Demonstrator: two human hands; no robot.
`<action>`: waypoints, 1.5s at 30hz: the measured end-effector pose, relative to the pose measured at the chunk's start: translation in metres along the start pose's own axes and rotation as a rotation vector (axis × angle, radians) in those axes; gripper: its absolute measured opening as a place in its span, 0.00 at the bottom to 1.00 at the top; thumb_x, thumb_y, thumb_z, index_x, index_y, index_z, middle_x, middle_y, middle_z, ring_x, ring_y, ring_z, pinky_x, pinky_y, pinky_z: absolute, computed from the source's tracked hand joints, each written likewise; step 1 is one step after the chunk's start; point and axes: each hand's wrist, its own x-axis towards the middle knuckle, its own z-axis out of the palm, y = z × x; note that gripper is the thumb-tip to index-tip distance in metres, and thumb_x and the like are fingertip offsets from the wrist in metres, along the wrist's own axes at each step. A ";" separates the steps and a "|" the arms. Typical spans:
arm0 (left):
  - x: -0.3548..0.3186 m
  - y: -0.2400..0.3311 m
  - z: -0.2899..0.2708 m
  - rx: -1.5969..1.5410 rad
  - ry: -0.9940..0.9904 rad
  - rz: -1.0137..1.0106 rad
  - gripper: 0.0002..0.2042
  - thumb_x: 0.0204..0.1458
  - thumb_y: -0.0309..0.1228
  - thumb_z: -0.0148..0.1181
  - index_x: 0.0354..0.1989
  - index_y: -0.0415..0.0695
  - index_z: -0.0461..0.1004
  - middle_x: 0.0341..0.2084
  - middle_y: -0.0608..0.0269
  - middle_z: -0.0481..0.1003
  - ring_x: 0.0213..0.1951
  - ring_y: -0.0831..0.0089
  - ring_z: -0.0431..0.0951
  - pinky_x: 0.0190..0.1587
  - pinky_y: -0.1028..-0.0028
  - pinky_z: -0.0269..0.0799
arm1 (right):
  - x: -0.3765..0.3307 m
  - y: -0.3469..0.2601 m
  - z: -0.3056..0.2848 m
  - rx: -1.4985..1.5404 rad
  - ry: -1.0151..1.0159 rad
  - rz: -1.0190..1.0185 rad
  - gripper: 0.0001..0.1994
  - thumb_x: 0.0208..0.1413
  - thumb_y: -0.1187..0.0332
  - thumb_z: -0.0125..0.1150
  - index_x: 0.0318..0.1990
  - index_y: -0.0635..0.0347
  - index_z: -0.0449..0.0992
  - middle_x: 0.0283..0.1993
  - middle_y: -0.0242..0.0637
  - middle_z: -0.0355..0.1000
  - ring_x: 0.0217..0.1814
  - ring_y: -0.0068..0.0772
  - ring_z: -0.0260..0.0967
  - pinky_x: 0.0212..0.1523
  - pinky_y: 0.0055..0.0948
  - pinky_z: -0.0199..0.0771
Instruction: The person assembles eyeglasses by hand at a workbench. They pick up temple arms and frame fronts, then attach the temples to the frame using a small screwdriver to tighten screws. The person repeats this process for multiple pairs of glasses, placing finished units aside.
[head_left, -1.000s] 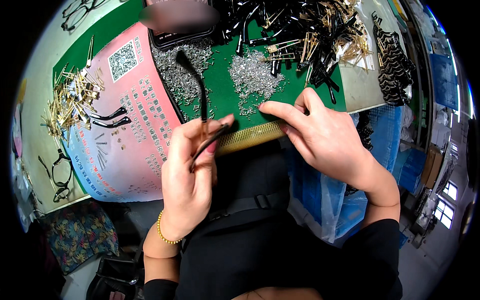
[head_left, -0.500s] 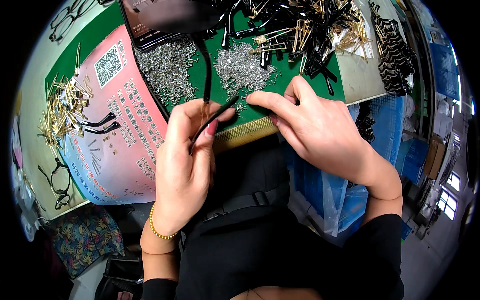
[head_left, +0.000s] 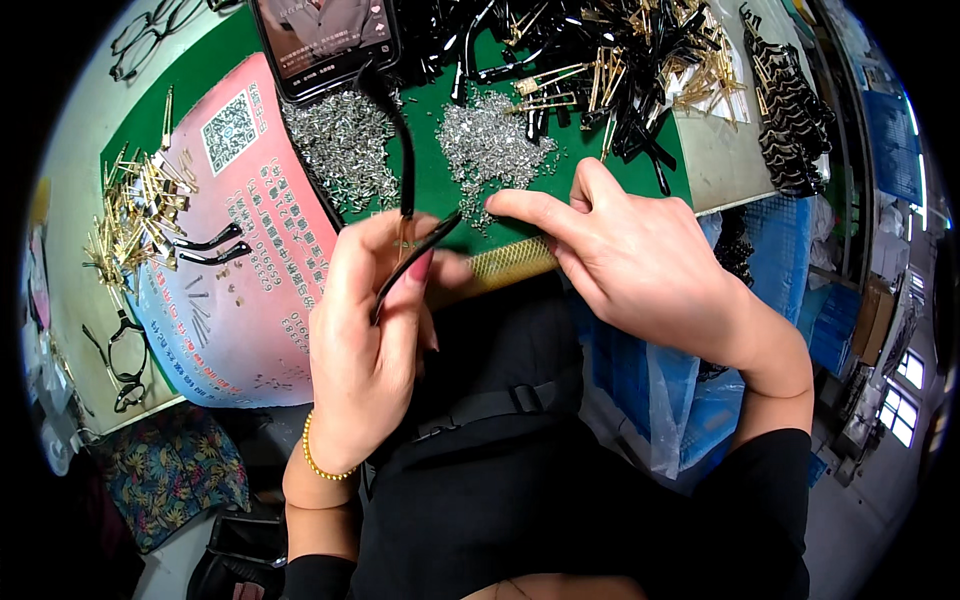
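My left hand (head_left: 365, 320) is closed on black eyeglass parts (head_left: 407, 165). One curved temple arm points up past the fingers, and a thin dark piece slants out beside the thumb. My right hand (head_left: 650, 260) has its index finger stretched to the near edge of a pile of tiny silver screws (head_left: 490, 140). Its middle finger is bent and the rest curl under, so whatever the palm may hold is hidden. A second heap of small silver metal pieces (head_left: 345, 150) lies beyond my left hand.
A phone (head_left: 325, 45) stands behind the heaps. Black and gold temple arms (head_left: 620, 80) crowd the far right. Gold metal pieces (head_left: 140, 210) lie on a pink and blue printed sheet (head_left: 235, 270) at left. A yellow mesh-patterned strip (head_left: 510, 262) borders the green mat's (head_left: 430, 110) near edge.
The left hand and its eyeglass parts have tilted and dropped slightly. The right index finger has shifted a little left and down at the screws. The whole view has moved slightly.
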 end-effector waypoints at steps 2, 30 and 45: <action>-0.007 -0.004 -0.004 -0.015 -0.011 -0.037 0.13 0.68 0.22 0.45 0.59 0.36 0.68 0.34 0.60 0.83 0.20 0.85 0.71 0.26 0.82 0.68 | 0.001 0.003 -0.004 0.053 -0.028 -0.064 0.23 0.60 0.70 0.58 0.64 0.43 0.69 0.38 0.44 0.68 0.28 0.43 0.74 0.26 0.37 0.74; -0.012 -0.022 -0.015 0.746 0.199 0.592 0.16 0.60 0.18 0.57 0.57 0.35 0.73 0.34 0.55 0.82 0.28 0.70 0.80 0.32 0.75 0.75 | -0.003 -0.030 -0.011 0.354 0.107 -0.155 0.23 0.63 0.64 0.60 0.61 0.60 0.62 0.42 0.47 0.71 0.29 0.54 0.75 0.27 0.44 0.77; 0.005 -0.051 -0.073 -0.029 0.602 0.387 0.13 0.73 0.34 0.45 0.56 0.39 0.69 0.30 0.62 0.79 0.22 0.86 0.67 0.25 0.84 0.63 | 0.116 0.040 -0.072 -0.136 0.739 0.130 0.11 0.63 0.59 0.60 0.35 0.57 0.73 0.31 0.41 0.78 0.33 0.49 0.78 0.31 0.46 0.78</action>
